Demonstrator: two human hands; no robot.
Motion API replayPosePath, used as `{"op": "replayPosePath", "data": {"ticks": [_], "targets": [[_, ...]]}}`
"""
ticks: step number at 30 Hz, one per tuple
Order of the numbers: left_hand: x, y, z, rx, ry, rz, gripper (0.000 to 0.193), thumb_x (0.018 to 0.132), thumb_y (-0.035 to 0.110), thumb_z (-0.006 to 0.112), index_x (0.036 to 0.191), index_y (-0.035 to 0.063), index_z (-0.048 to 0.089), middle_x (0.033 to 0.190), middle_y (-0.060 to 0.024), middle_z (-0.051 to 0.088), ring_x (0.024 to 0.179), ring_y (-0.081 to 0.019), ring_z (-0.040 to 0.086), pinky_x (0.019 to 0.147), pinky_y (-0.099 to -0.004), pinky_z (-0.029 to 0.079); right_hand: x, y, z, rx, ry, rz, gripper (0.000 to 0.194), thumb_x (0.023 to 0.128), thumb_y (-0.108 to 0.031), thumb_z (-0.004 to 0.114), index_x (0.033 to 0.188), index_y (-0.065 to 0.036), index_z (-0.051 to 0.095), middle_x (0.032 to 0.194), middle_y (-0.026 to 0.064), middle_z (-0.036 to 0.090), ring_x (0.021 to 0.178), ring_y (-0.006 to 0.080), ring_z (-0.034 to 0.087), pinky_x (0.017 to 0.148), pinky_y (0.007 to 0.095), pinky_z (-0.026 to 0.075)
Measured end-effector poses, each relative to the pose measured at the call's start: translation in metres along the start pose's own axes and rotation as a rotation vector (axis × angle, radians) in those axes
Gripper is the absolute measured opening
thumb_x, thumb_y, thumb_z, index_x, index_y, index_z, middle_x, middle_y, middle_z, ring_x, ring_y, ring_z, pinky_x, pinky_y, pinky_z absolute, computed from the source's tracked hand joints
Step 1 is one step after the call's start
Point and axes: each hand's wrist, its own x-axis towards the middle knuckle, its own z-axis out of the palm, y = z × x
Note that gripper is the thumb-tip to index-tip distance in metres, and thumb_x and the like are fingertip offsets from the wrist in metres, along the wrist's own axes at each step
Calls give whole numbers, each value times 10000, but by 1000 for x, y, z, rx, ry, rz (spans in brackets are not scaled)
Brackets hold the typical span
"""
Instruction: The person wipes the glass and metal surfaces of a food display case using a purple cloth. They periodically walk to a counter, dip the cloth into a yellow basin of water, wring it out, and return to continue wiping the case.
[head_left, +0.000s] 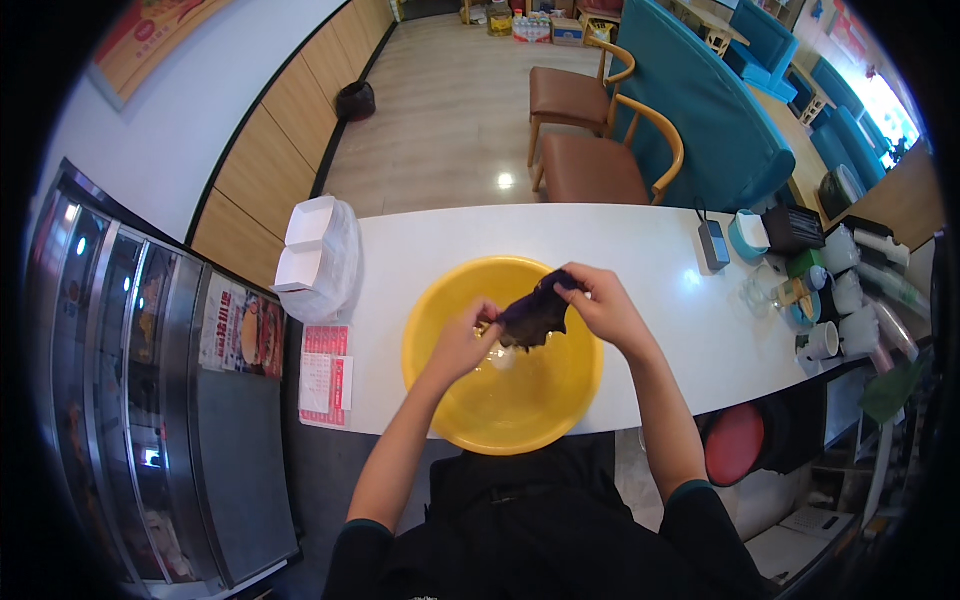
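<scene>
A round yellow plastic basin sits at the front edge of the white counter, with what looks like clear water in it. Above the basin a dark purple, wavy-edged piece is stretched between my hands; it could be a leaf or a thin cloth, I cannot tell which. My right hand pinches its upper right end between thumb and fingers. At its lower left end my left hand grips the edge, slightly blurred. The fingertips of the left hand are partly hidden by the piece.
White takeaway boxes in a plastic bag and printed sheets lie on the counter's left. Cups, jars and a small grey device crowd its right. A glass display cabinet stands left; brown chairs stand beyond.
</scene>
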Motion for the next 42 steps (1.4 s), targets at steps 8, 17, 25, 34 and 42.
{"op": "replayPosePath", "data": {"ticks": [8,17,25,34,42], "targets": [[-31,-27,26,292,-41,223,280,705,-22,629,970,61,591,921,-86,561,821,-258,578,699,-341,483,-35,71,34,-367,45,-135,133,735,-16,573,860,-28,617,847,145,628,837,322,601,753,391,480],[-70,-126,81,945,-718,71,147,697,114,657,843,118,671,848,-84,638,856,-264,602,723,-392,490,-88,177,168,-963,-456,53,183,711,-114,616,869,-48,681,810,126,659,826,301,632,738,423,503],[-8,-2,-38,495,-336,8,130,781,70,615,910,60,622,851,-134,640,786,-314,622,684,-385,486,-31,60,42,-235,-221,-48,160,756,-110,639,897,-35,649,819,138,647,766,322,612,678,404,478],[-20,-3,-24,511,-131,111,178,765,43,612,942,60,622,846,-135,639,785,-317,623,703,-380,494,-32,58,56,-262,36,5,160,774,-6,532,917,-34,597,835,181,627,786,361,606,683,406,488],[-54,-123,53,657,-681,-163,170,720,55,619,888,63,641,793,-160,642,759,-330,632,680,-419,492,-66,185,163,-667,-606,149,198,697,-89,643,892,-55,654,916,191,635,880,336,613,774,418,490]]}}
